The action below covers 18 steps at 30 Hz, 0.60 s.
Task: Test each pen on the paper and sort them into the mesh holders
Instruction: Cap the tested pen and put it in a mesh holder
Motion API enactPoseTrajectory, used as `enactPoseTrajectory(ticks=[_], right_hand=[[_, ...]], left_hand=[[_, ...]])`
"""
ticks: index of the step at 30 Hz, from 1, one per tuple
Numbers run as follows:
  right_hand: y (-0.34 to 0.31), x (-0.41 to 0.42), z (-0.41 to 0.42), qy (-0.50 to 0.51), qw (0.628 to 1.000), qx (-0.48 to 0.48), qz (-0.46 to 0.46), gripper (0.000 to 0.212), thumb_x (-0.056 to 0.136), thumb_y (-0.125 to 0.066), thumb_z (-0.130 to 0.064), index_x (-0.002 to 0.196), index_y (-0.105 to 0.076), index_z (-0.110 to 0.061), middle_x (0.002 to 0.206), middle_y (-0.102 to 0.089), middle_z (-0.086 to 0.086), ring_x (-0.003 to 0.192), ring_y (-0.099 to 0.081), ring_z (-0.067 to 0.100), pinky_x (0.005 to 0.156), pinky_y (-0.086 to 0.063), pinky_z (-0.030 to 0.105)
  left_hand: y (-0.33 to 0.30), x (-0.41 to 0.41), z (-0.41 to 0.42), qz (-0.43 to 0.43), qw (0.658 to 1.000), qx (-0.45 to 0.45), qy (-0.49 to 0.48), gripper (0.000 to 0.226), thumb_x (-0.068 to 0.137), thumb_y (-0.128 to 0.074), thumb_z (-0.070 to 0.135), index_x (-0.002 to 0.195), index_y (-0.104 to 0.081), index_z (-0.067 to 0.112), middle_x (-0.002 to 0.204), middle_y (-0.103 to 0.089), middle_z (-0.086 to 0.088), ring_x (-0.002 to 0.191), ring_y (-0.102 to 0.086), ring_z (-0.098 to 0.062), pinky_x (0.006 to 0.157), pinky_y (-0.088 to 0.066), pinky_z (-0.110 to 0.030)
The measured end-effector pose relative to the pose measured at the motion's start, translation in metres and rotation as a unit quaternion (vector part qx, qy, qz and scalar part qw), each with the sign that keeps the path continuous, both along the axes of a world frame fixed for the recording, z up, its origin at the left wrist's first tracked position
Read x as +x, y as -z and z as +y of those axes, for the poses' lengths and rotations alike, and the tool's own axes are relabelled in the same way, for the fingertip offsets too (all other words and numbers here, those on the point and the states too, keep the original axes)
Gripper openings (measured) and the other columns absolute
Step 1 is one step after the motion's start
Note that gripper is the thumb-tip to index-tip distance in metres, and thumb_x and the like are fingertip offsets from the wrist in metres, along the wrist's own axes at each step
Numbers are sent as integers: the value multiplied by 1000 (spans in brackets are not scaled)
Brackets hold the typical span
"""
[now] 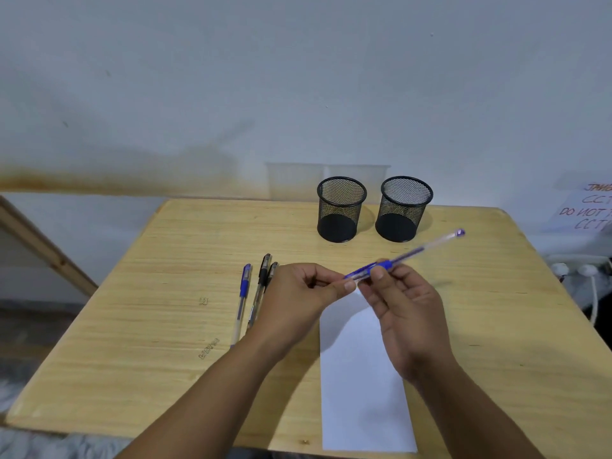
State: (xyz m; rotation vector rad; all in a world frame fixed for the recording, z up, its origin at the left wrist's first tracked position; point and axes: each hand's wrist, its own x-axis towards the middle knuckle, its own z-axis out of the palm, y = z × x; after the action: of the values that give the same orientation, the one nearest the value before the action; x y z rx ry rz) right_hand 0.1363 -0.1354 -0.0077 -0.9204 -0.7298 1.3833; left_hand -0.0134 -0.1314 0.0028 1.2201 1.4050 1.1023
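Both my hands hold one blue pen (417, 250) in the air above the white paper (361, 376). My left hand (298, 299) pinches the cap end, and my right hand (404, 313) grips the blue grip section. The pen's clear barrel points up and right toward the holders. On the table to the left lie a capped blue pen (242, 299) and two black pens (261, 286), partly hidden by my left hand. Two black mesh holders stand at the back, left holder (341, 210) and right holder (402, 210), with no pens showing in them.
The wooden table (149, 326) ends at a white wall. A clear plastic container (291, 180) stands behind the holders. A handwritten paper sign (589, 207) and white cables (589, 276) are off the table's right side.
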Motion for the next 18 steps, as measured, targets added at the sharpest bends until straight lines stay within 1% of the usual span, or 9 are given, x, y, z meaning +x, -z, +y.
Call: enactPoseTrajectory(ticks=[2,4,6,9,11,13,14,15,18], right_hand=[[-10,3,11,8,1000,20,15,24,76,-68,-18,96,-69,-5,96,-74,11,94,-71,23,89,-58,33],[-21,9,25,16,999,43,-12,15,84,-65,-14,96,-68,-6,93,-72,14,89,-71,25,84,-59,32],[-29,18,41,31,996,45,-66,7,92,-62,-10,93,-69,-9,83,-69,12,80,-69,26,75,-61,30],[-36,35,68,55,980,23,-191,12,96,-60,-14,95,-71,-16,77,-65,5,72,-66,22,61,-60,26],[-36,45,86,61,955,21,-289,12,95,-61,-18,96,-74,-18,76,-63,4,63,-61,15,55,-59,26],[-38,52,102,61,919,30,-387,13,93,-64,-22,96,-76,-19,73,-62,1,52,-60,11,58,-59,30],[-41,54,109,58,898,39,-434,12,92,-65,-24,93,-76,-21,73,-63,-2,50,-61,12,57,-58,25],[-44,54,115,55,877,51,-475,11,91,-65,-24,89,-76,-23,73,-64,-5,51,-63,15,54,-53,19],[-54,50,132,45,812,92,-574,11,88,-69,-24,87,-78,-18,72,-65,-10,67,-62,14,57,-43,17]], left_hand=[[-3,5,9,-6,1000,2,2,9,76,-83,24,82,-78,18,76,-76,2,73,-68,-8,66,-52,-20],[-4,4,22,-11,1000,13,-13,14,75,-85,25,85,-78,18,76,-75,3,71,-67,-5,63,-51,-17],[-2,-3,40,4,999,21,-40,20,73,-86,29,88,-76,19,78,-75,6,68,-65,-3,60,-47,-16],[6,-14,71,56,995,29,-72,27,72,-86,33,94,-73,23,89,-75,9,75,-67,-5,61,-46,-16],[10,-18,88,84,993,28,-83,38,71,-86,36,103,-69,24,99,-72,9,81,-66,-6,65,-47,-17],[13,-18,102,106,991,25,-83,53,71,-85,38,117,-64,23,110,-66,10,87,-63,-5,70,-47,-21],[13,-16,108,113,990,26,-80,59,71,-85,37,123,-60,22,115,-63,10,89,-61,-5,72,-46,-21],[14,-15,114,117,990,28,-76,66,71,-85,36,128,-56,21,119,-60,10,91,-61,-6,73,-45,-22],[13,-11,131,143,987,42,-66,78,69,-87,36,136,-51,19,125,-57,7,101,-59,-14,83,-45,-26]])
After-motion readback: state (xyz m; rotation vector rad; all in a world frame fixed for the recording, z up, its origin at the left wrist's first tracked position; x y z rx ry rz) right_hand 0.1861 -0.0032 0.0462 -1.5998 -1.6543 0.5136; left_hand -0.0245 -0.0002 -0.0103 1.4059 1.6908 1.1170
